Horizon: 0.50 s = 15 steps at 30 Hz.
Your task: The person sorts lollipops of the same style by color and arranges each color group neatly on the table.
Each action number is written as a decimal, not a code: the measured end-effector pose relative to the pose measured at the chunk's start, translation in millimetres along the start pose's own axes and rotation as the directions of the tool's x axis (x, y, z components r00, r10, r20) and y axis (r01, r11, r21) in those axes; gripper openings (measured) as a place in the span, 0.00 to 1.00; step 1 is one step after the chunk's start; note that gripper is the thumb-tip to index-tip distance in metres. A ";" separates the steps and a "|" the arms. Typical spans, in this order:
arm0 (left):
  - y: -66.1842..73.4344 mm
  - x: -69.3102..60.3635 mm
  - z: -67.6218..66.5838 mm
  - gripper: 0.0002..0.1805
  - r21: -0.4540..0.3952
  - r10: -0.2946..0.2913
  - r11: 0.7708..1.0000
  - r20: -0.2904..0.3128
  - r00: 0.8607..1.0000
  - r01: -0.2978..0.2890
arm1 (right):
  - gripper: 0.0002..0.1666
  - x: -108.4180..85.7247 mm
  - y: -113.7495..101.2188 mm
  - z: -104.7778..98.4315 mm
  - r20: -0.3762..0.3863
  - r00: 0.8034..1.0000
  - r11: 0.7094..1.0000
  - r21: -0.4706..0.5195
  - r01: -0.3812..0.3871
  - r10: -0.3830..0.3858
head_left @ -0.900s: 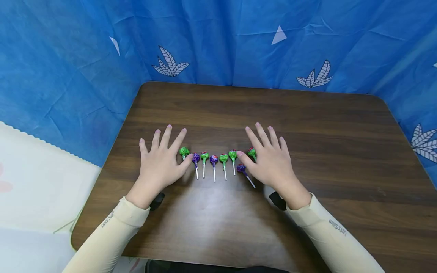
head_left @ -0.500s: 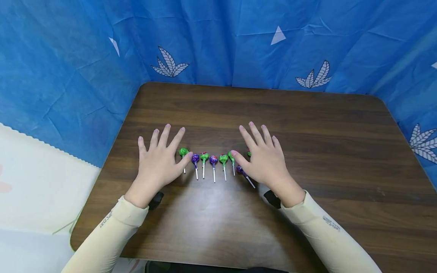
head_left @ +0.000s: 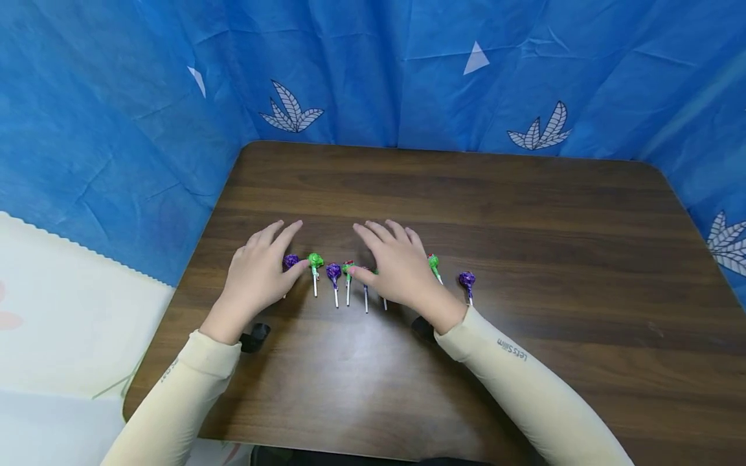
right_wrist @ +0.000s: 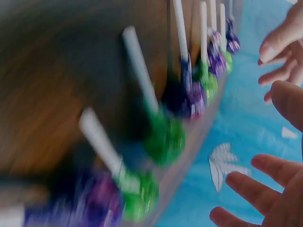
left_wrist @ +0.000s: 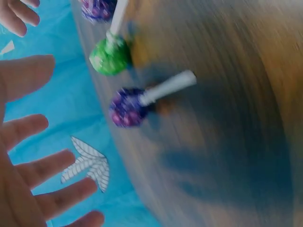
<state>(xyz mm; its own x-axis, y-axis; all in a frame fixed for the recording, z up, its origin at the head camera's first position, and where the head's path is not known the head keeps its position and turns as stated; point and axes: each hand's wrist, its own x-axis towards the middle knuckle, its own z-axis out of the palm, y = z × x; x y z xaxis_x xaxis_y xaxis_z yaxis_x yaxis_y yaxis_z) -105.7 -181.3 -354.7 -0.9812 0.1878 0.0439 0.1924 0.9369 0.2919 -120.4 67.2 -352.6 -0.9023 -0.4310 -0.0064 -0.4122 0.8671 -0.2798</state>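
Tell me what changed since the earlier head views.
The right hand has swept left, leaving a purple-wrapped lollipop in view at far right. The left hand has shifted slightly left; another purple-wrapped lollipop now shows beside it. Neither visibly grips anything. The green-wrapped lollipop next to that one stayed put.

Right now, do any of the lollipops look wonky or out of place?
Yes, a little: beyond the right hand, the green lollipop slants, unlike the straighter ones near the left hand, and the purple lollipop at the end sits farther apart. The right hand hides some.
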 end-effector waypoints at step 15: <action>-15.9 6.7 13.8 0.21 0.023 -0.074 0.997 0.133 0.988 0.071 | 0.35 26.5 -22.8 35.7 0.049 0.991 0.992 -0.028 0.126 -0.125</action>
<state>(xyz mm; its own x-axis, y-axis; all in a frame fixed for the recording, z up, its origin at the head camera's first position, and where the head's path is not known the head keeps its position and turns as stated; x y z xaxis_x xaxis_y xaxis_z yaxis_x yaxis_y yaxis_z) -115.1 -190.8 -372.3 -0.9822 0.1558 -0.1051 0.1222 0.9544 0.2725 -130.4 27.1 -380.7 -0.8364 -0.5478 -0.0187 -0.5264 0.8123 -0.2513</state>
